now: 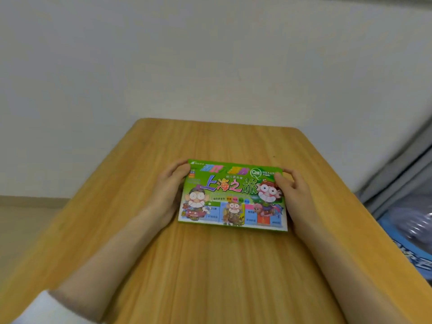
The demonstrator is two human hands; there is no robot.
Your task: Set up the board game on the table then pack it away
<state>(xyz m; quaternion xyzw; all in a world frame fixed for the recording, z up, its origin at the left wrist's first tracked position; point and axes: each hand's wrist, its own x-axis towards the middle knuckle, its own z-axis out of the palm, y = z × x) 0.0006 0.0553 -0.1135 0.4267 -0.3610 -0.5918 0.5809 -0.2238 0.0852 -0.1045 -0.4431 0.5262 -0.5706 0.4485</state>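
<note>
The green board game box (232,197), closed with its cartoon cover up, lies flat near the middle of the wooden tabletop (210,265), somewhat toward the far edge. It sits between the two hands. The left hand (169,192) curls round its left side, fingers hooked over the far left corner. The right hand (295,195) grips the right side, thumb on the cover. A white sleeve (46,309) shows at the near left corner.
</note>
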